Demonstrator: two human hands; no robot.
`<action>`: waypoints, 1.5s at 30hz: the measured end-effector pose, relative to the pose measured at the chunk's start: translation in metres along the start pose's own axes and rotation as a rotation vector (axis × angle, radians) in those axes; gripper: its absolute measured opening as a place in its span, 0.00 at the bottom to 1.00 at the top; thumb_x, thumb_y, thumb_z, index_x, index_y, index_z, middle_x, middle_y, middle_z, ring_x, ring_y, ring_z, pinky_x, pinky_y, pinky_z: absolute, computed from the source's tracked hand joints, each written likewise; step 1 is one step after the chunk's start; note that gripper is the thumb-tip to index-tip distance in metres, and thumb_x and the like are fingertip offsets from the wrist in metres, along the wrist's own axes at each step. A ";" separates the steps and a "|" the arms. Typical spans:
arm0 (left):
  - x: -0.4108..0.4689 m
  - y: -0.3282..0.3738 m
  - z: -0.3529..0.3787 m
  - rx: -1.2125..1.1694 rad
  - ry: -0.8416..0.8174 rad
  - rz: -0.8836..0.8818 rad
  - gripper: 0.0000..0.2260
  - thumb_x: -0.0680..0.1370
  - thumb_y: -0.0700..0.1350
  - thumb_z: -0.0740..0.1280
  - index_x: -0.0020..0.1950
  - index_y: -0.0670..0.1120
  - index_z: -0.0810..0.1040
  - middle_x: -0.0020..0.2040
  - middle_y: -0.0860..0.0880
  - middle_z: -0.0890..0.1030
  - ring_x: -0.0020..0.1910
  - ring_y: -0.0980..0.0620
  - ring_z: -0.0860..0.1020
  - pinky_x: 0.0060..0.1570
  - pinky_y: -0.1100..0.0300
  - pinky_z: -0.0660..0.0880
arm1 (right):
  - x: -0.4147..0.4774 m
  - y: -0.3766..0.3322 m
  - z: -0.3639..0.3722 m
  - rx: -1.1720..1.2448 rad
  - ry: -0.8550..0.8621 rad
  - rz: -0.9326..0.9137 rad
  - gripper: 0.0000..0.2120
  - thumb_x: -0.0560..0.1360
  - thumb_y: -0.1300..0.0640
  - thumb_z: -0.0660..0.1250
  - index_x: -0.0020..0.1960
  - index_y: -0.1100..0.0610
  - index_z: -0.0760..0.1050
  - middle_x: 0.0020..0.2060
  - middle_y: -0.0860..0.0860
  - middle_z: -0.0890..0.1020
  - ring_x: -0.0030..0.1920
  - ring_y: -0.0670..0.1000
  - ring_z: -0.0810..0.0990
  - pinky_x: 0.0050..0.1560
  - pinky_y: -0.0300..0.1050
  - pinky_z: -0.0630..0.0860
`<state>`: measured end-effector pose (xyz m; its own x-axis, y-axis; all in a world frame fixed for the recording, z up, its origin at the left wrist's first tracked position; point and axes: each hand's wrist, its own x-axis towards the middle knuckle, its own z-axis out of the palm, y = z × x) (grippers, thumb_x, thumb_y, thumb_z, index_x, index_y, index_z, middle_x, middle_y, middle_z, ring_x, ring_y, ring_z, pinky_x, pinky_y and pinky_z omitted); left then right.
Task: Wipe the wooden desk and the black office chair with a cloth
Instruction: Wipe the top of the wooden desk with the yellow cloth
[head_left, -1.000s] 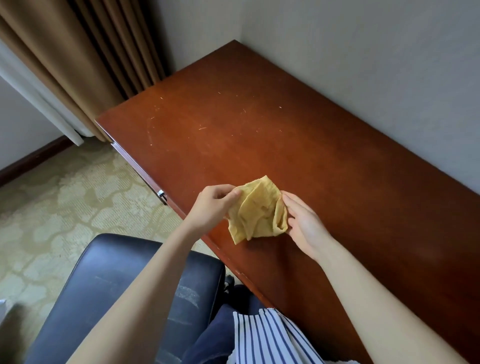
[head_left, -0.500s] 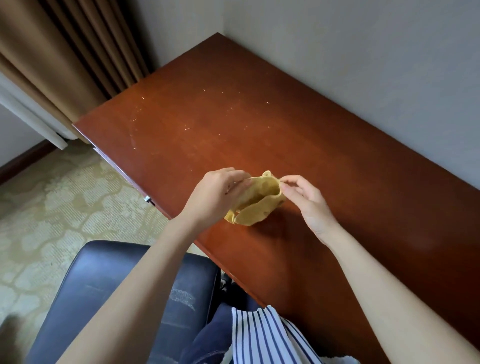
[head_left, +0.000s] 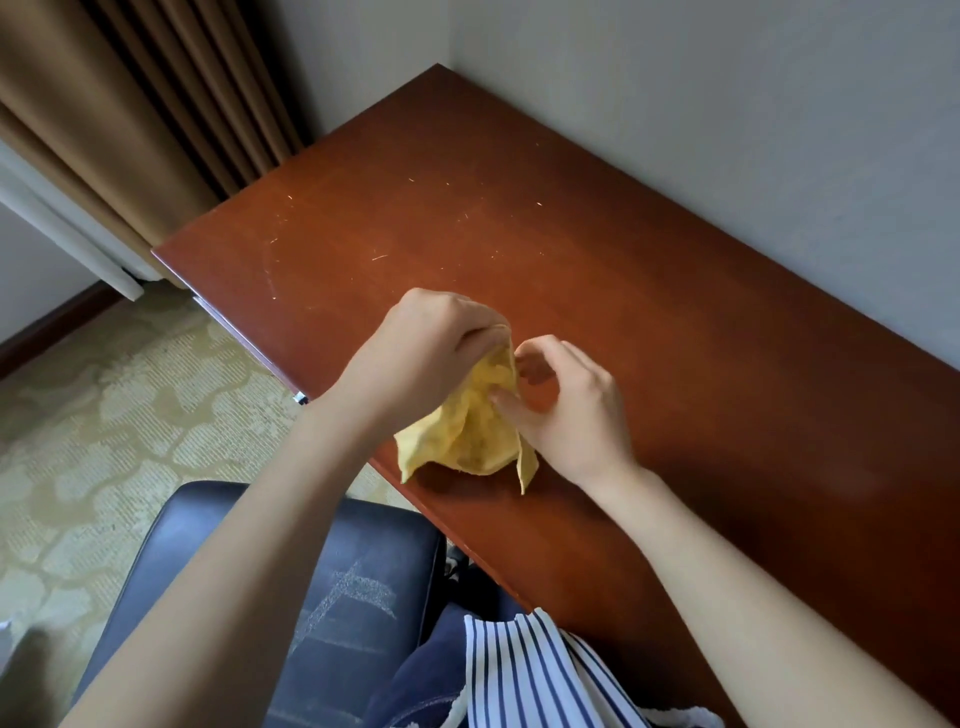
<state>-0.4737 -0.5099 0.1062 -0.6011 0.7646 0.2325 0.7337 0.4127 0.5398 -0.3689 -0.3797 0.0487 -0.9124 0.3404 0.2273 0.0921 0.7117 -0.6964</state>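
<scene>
Far left: patterned beige carpet (head_left: 104, 415) and pleated brown curtain (head_left: 156, 130), clear of the work. Lower left, just beside the front edge: black padded leather office chair (head_left: 311, 597), scuffed pale across the seat, not yet touched and probably left for after the top.

Left hand (head_left: 421, 353), grip closed on the upper bunch of the crumpled yellow cloth (head_left: 467, 431), holding it up so that the loose corners hang down near the front edge of the reddish-brown wooden desk (head_left: 675, 338). Right hand (head_left: 566, 410), fingers (head_left: 506, 402) pressed into the folds and thumb curled, grip on the cloth's side, seemingly gathering it into a pad before wiping.

Beyond the hands: pale specks and scratches (head_left: 379, 257) scattered over the top, likely the first target.
</scene>
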 end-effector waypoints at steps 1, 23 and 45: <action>0.001 0.001 -0.004 -0.004 0.020 0.006 0.07 0.78 0.40 0.66 0.48 0.40 0.84 0.44 0.47 0.84 0.43 0.51 0.80 0.44 0.68 0.70 | -0.002 -0.001 0.004 -0.032 0.017 0.006 0.12 0.69 0.48 0.71 0.46 0.55 0.76 0.39 0.45 0.78 0.40 0.48 0.78 0.44 0.52 0.76; -0.016 -0.038 -0.045 -0.283 -0.046 -0.188 0.07 0.76 0.52 0.65 0.39 0.57 0.79 0.32 0.58 0.76 0.32 0.59 0.72 0.34 0.63 0.69 | 0.035 0.020 -0.109 -0.199 -0.108 0.026 0.06 0.69 0.56 0.75 0.43 0.47 0.81 0.37 0.40 0.81 0.38 0.42 0.79 0.38 0.36 0.72; -0.042 -0.079 0.104 -0.080 -0.129 -0.841 0.14 0.79 0.49 0.63 0.64 0.47 0.74 0.56 0.46 0.76 0.57 0.46 0.73 0.57 0.52 0.71 | 0.005 0.121 -0.005 -0.206 -0.276 0.588 0.21 0.76 0.55 0.66 0.68 0.49 0.69 0.65 0.49 0.73 0.64 0.53 0.71 0.59 0.51 0.73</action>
<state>-0.4733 -0.5232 -0.0304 -0.8914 0.2719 -0.3626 0.0318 0.8357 0.5483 -0.3604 -0.2889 -0.0311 -0.7533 0.5567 -0.3503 0.6529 0.5683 -0.5007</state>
